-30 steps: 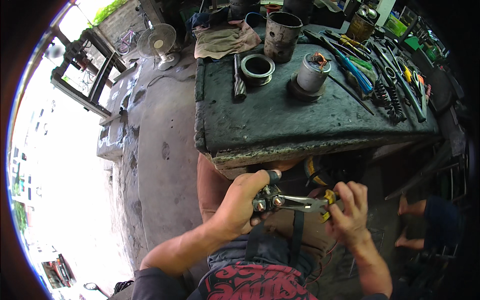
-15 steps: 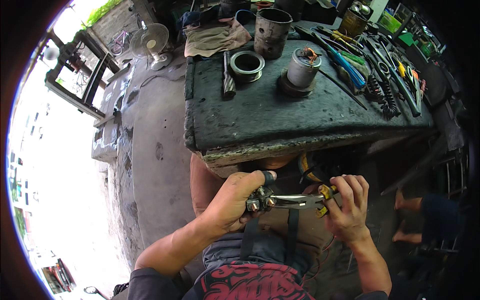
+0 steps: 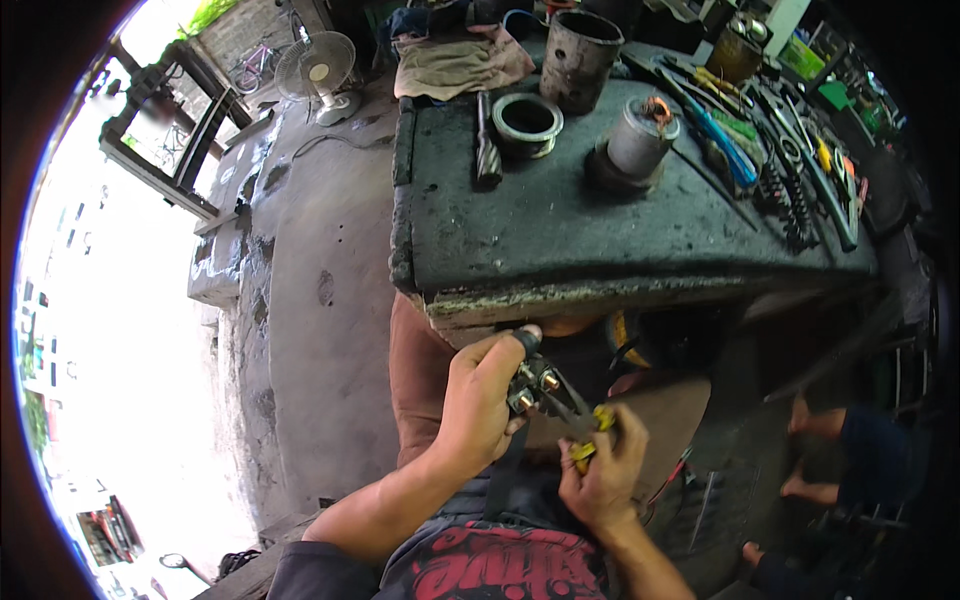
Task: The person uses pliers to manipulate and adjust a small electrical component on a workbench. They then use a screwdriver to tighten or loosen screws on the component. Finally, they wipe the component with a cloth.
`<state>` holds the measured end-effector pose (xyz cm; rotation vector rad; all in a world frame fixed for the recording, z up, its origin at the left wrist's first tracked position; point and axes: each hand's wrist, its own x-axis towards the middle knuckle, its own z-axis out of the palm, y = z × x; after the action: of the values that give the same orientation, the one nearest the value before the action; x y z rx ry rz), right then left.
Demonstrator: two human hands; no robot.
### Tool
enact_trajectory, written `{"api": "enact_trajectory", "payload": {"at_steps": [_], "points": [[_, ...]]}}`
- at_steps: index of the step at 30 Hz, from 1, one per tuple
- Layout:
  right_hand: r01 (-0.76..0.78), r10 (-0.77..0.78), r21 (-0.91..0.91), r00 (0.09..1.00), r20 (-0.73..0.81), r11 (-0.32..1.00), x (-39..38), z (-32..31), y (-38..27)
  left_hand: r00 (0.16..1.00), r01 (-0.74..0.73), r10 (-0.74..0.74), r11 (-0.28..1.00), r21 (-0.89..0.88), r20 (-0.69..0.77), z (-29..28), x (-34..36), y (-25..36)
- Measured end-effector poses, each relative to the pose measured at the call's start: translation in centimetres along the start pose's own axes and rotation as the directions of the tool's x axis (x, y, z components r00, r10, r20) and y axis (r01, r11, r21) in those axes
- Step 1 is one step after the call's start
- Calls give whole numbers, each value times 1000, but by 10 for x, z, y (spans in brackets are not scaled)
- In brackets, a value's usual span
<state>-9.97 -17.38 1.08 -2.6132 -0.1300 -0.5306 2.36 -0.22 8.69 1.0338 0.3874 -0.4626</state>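
Note:
My left hand [image 3: 474,400] is closed round a small dark metal part [image 3: 528,372] with two copper-coloured studs, held over my lap. A dark wrap covers the tip of its thumb. My right hand [image 3: 612,472] grips a pair of long-nose pliers [image 3: 571,418] by its yellow handles. The plier jaws are spread and slant up to the left, their tips at the part beside the studs. Whether the tips touch it I cannot tell.
Ahead stands a dark worn workbench [image 3: 450,235], its edge close to my hands. On it are a metal ring [image 3: 527,125], a fluted cutter [image 3: 487,140], a stained can [image 3: 580,62], a grey cylinder [image 3: 640,138] and several hand tools. Another person's legs [image 3: 825,425] show at right.
My right hand has moved left and down, close to my left hand. The pliers have turned from nearly level to slanted, and their jaws have spread. The part has tilted in my left hand.

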Motion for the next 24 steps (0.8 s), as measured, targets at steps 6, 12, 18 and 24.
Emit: {"api": "enact_trajectory", "payload": {"at_steps": [6,12,18,24], "points": [[270,-272,-268,962,30,925,36,-55,46,993,54,-59,997,51,98,-8,1,8],[437,-441,-372,894,80,819,73,-79,57,988,95,-104,992,78,112,-8,-4,11],[471,-471,-279,879,71,837,64,-69,66,983,143,-152,985,97,103,-11,-4,10],[256,-260,-139,965,-14,957,25,-26,39,987,153,-152,988,-24,50,-1,-2,2]]}}
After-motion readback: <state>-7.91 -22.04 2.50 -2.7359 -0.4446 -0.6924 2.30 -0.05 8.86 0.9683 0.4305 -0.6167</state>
